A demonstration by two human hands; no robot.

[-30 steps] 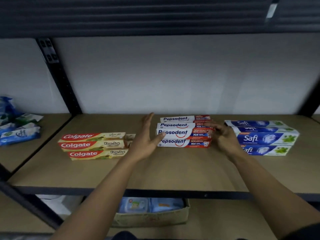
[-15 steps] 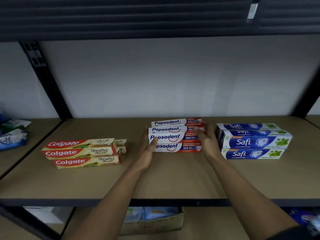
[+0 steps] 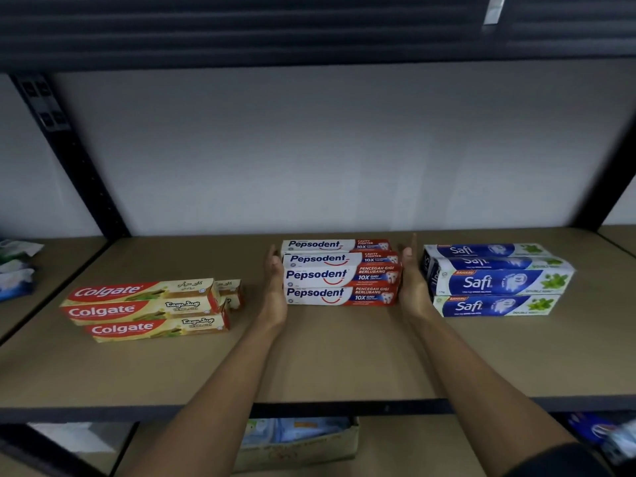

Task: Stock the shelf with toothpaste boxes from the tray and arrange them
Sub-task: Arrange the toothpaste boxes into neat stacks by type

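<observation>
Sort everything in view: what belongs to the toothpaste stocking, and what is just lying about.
Job: Pepsodent boxes, flanked by left hand and right hand; Colgate boxes; Safi boxes; shelf.
Lying about: packets in the left bay; cardboard box below; blue packs at lower right.

On my feed, the three Colgate boxes [image 3: 144,309] on the left read "Colgate", and two add "Kayu Sugi". All four Pepsodent boxes [image 3: 340,273] show the brand: "Cavity Fighter 10X" on the top two, "Pencegah Gigi Berlubang 10X Gigi" on the lower two. The Safi boxes [image 3: 495,282] read "Safi", and two carry a "Baharu" tag. The finer print's too blurry for me.
</observation>
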